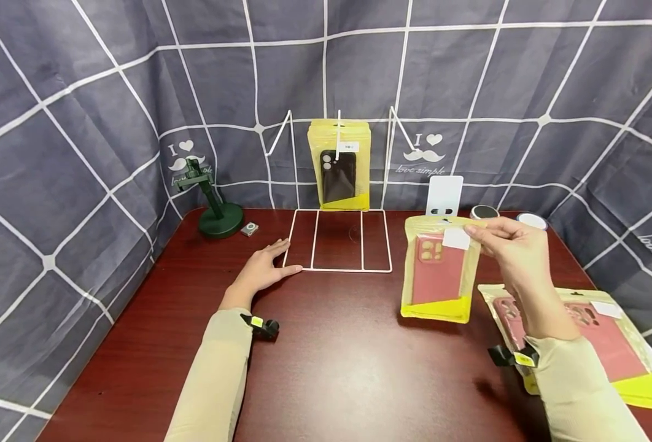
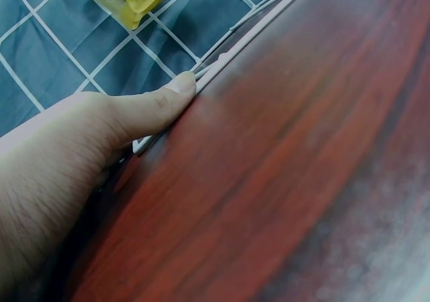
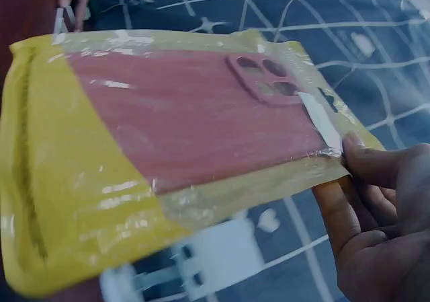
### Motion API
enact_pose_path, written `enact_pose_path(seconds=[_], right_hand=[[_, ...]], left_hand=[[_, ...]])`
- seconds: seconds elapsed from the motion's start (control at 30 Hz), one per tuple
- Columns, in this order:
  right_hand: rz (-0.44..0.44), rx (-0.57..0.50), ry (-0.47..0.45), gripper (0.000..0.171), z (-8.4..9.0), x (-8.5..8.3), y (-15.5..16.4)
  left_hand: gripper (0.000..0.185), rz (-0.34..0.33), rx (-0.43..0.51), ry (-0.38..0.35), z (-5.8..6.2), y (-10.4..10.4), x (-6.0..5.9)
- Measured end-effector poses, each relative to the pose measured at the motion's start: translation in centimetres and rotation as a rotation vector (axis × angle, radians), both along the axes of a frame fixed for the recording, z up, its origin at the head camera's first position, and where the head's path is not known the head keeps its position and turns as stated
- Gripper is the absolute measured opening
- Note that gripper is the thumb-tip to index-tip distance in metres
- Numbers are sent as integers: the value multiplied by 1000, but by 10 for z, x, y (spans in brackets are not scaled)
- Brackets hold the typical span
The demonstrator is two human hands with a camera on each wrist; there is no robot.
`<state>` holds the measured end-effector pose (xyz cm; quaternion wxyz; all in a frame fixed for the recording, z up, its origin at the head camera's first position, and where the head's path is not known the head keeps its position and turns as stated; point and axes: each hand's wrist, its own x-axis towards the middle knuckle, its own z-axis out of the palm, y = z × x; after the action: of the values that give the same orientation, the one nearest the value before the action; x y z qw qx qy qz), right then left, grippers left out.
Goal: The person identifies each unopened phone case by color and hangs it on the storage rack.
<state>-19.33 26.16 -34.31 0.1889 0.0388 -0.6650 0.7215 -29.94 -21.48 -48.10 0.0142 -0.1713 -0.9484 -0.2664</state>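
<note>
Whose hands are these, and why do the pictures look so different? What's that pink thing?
These are a person's left hand and right hand, no robot. The wide picture is taken from the head; the others, from each wrist. The right hand pinches a bagged pink phone case near its top corner. The left hand touches a white wire rack, where a bagged black phone case hangs. The reddish table holds more bagged pink cases and a green phone stand.

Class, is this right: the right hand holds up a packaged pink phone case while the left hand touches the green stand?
No: the left hand touches the white wire rack, not the green stand, as the head view shows. The right hand does hold up a packaged pink phone case.
</note>
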Motion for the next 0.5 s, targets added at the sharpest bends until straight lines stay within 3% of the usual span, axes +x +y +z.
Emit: enact_pose_path(seconds=[0.1, 0.23, 0.5], right_hand=[[-1, 47, 76, 17, 13, -6, -16], [-15, 27, 204, 20, 29, -15, -38], [-38, -224, 362, 26, 58, -34, -67]], left_hand=[[93, 2, 6, 3, -1, -2, 0], [93, 1, 6, -5, -1, -4, 0], [92, -3, 8, -7, 1, 1, 0]])
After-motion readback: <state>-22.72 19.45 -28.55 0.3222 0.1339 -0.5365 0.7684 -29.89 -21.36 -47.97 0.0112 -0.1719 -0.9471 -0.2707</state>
